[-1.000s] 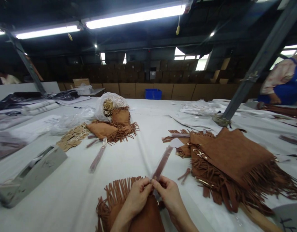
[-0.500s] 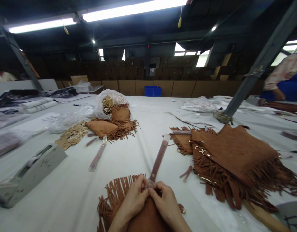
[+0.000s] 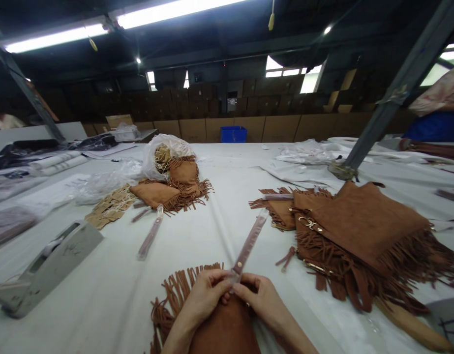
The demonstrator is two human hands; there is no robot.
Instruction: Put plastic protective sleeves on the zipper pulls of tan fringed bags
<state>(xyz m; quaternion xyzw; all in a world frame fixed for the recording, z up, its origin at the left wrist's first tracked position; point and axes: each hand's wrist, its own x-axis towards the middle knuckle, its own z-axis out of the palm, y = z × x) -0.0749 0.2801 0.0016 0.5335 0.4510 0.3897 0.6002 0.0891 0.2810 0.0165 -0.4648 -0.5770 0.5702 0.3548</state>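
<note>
Both hands pinch the near end of a brown leather strap (image 3: 248, 244) in a clear plastic sleeve, just below its metal snap. My left hand (image 3: 205, 296) is closed on it from the left. From the right, my right hand (image 3: 261, 297) is closed on the same end, thumbs close together. The strap's far end points away and up to the right. Under my hands lies a brown suede fringed bag (image 3: 223, 330), its fringe fanned out at the left. What fastens the strap's near end is hidden by my fingers.
On the right are stacked brown fringed bags (image 3: 374, 226). A grey tape dispenser (image 3: 60, 263) stands at left. Another sleeved strap (image 3: 150, 238) lies near smaller fringed pouches (image 3: 158, 194) and a plastic bag (image 3: 153, 155). A metal post (image 3: 391, 101) rises at right; beyond it is a person (image 3: 438, 105).
My hands have shifted slightly right on the sleeved strap, and its far end has swung a little to the right. My view has also moved slightly.
</note>
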